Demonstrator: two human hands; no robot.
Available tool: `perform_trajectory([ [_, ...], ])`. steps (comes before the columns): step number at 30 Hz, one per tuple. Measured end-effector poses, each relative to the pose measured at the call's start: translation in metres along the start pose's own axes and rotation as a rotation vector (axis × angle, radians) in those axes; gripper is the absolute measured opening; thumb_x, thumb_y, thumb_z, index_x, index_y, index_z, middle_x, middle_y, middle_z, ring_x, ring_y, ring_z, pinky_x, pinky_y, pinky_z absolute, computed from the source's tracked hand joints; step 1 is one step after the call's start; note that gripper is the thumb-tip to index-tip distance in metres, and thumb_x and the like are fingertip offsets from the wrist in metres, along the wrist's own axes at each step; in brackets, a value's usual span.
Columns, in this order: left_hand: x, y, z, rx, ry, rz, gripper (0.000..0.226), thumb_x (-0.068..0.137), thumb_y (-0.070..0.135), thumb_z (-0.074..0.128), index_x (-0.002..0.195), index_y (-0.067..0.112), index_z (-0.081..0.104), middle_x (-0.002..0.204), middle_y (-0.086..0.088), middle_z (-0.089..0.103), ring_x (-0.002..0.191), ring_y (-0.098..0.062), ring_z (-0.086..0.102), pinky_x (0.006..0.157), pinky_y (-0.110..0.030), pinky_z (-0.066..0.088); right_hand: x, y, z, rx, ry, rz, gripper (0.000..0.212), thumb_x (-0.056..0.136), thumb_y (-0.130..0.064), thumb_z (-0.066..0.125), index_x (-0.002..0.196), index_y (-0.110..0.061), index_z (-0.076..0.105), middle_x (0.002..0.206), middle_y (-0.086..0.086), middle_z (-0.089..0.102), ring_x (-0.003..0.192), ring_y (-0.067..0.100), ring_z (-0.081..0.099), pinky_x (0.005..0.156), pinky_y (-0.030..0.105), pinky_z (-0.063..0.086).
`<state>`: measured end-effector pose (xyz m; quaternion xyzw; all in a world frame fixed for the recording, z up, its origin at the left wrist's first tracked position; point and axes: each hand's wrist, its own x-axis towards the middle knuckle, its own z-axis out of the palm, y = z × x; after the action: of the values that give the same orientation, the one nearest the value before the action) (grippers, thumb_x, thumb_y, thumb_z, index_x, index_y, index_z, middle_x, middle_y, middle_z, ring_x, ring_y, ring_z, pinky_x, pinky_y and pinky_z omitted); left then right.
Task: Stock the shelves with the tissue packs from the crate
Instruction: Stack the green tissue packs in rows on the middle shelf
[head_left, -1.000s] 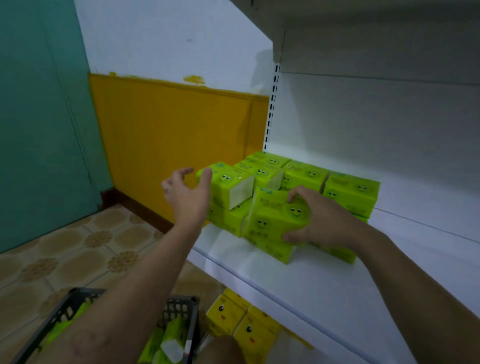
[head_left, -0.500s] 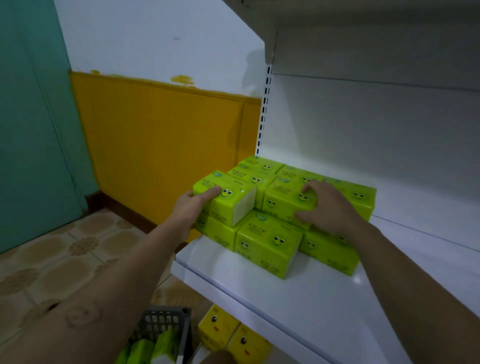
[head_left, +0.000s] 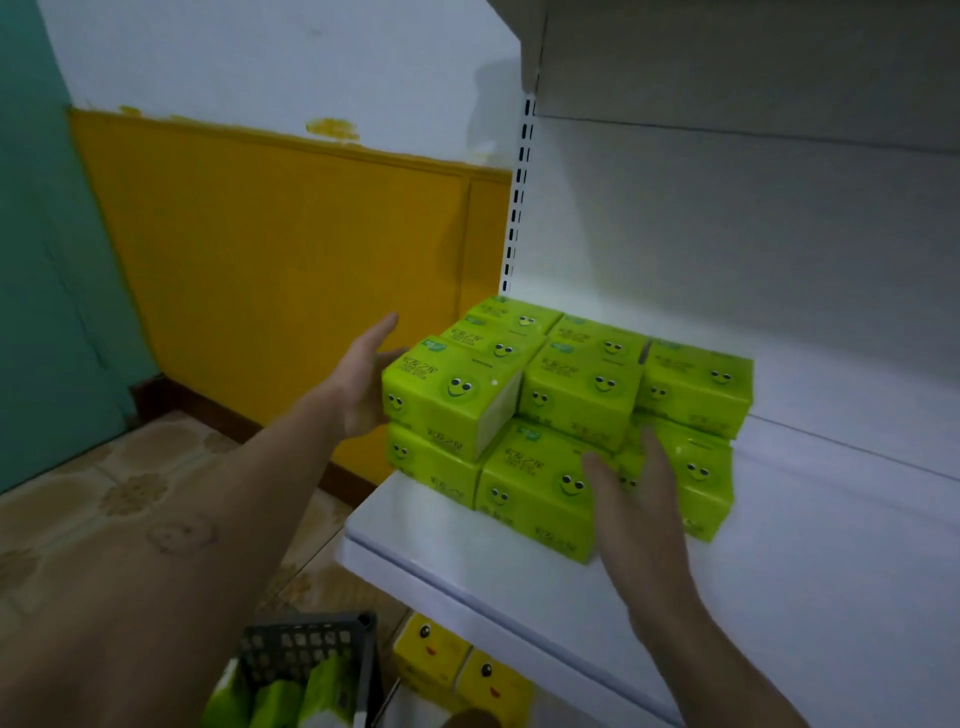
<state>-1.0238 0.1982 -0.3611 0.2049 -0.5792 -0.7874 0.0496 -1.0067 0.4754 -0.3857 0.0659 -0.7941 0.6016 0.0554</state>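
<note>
White shelf (head_left: 467, 558) over half-hidden yellow packs (head_left: 460, 670), cropped crate (head_left: 306, 647)

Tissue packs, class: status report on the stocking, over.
Left hand open, flat on end of top-left pack. Right hand open by lower front packs. Green packs wait in crate. Nothing blocking.

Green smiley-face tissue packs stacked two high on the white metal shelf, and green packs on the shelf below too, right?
Not quite: the head view shows the green smiley-face tissue packs two high on the white metal shelf, but the packs below are yellow.
</note>
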Motion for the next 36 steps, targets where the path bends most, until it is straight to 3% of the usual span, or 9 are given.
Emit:
perform_trajectory([
  [6,0.012,-0.005,0.008,-0.027,-0.152,-0.077,0.071,0.082,0.070,0.044,0.118,0.013,0.068,0.117,-0.019,0.068,0.107,-0.035,0.066,0.096,-0.045,0.047,0.002,-0.004,0.021,0.355,-0.013,0.320,0.066,0.096,-0.042,0.051,0.153,-0.034,0.019,0.154,-0.010,0.031,0.137,0.017,0.036,0.112,0.039,0.032],
  [10,0.017,-0.009,0.007,-0.032,-0.160,-0.063,0.055,0.090,0.060,0.043,0.100,0.014,0.073,0.096,-0.014,0.074,0.079,-0.028,0.072,0.082,-0.039,0.050,0.003,-0.007,0.030,0.345,-0.033,0.326,0.063,0.098,-0.044,0.047,0.154,-0.032,0.020,0.155,-0.012,0.028,0.140,0.015,0.033,0.109,0.035,0.029],
  [14,0.016,-0.011,0.005,-0.018,-0.165,-0.051,0.057,0.092,0.059,0.041,0.092,0.014,0.075,0.091,-0.013,0.075,0.075,-0.027,0.072,0.081,-0.038,0.049,0.006,0.000,0.028,0.348,-0.046,0.347,0.065,0.098,-0.046,0.046,0.154,-0.032,0.018,0.157,-0.013,0.024,0.142,0.013,0.029,0.109,0.034,0.026],
  [20,-0.002,-0.015,0.005,-0.006,-0.120,-0.015,0.069,0.090,0.070,0.031,0.107,0.015,0.069,0.104,-0.015,0.073,0.088,-0.029,0.072,0.085,-0.041,0.048,0.000,-0.003,0.016,0.368,-0.019,0.319,0.060,0.098,-0.044,0.045,0.153,-0.031,0.023,0.154,-0.011,0.030,0.140,0.017,0.033,0.113,0.039,0.029],
  [22,-0.010,-0.021,-0.008,-0.046,-0.085,0.011,0.079,0.088,0.074,0.025,0.117,0.014,0.066,0.117,-0.014,0.069,0.106,-0.030,0.066,0.099,-0.047,0.041,-0.005,-0.007,0.009,0.331,0.057,0.255,0.058,0.099,-0.039,0.046,0.152,-0.025,0.027,0.154,-0.007,0.032,0.139,0.017,0.034,0.113,0.037,0.029],
  [24,-0.016,-0.027,-0.025,-0.055,-0.059,0.040,0.086,0.087,0.076,0.023,0.139,0.013,0.050,0.140,-0.010,0.055,0.131,-0.026,0.048,0.114,-0.057,0.022,-0.014,-0.011,0.006,0.254,0.133,0.125,0.054,0.099,-0.033,0.048,0.149,-0.019,0.032,0.151,-0.003,0.035,0.139,0.016,0.033,0.112,0.031,0.027],
  [27,-0.037,-0.036,-0.038,-0.011,0.017,0.133,0.081,0.091,0.071,0.021,0.149,0.015,0.036,0.152,-0.001,0.039,0.141,-0.017,0.033,0.117,-0.057,0.010,-0.042,-0.021,0.019,0.177,0.149,-0.173,0.049,0.088,-0.041,0.057,0.129,-0.015,0.049,0.129,-0.001,0.052,0.122,0.013,0.048,0.104,0.032,0.039],
  [32,-0.097,-0.077,-0.055,0.142,0.146,0.266,0.067,0.096,0.065,0.027,0.147,0.023,0.039,0.152,0.008,0.040,0.141,-0.011,0.033,0.116,-0.050,0.021,-0.098,-0.037,0.076,0.155,-0.315,-0.465,0.012,0.087,-0.028,0.060,0.098,-0.022,0.060,0.084,-0.012,0.062,0.079,0.002,0.060,0.067,0.013,0.046],
  [36,-0.136,-0.125,-0.101,0.126,0.292,0.225,0.058,0.097,0.059,0.032,0.141,0.025,0.048,0.144,0.011,0.049,0.134,-0.010,0.042,0.113,-0.042,0.028,-0.125,-0.017,0.144,-0.021,-0.693,-0.392,0.019,0.092,-0.028,0.061,0.110,-0.023,0.059,0.088,-0.016,0.060,0.078,0.003,0.059,0.068,0.021,0.051],
])
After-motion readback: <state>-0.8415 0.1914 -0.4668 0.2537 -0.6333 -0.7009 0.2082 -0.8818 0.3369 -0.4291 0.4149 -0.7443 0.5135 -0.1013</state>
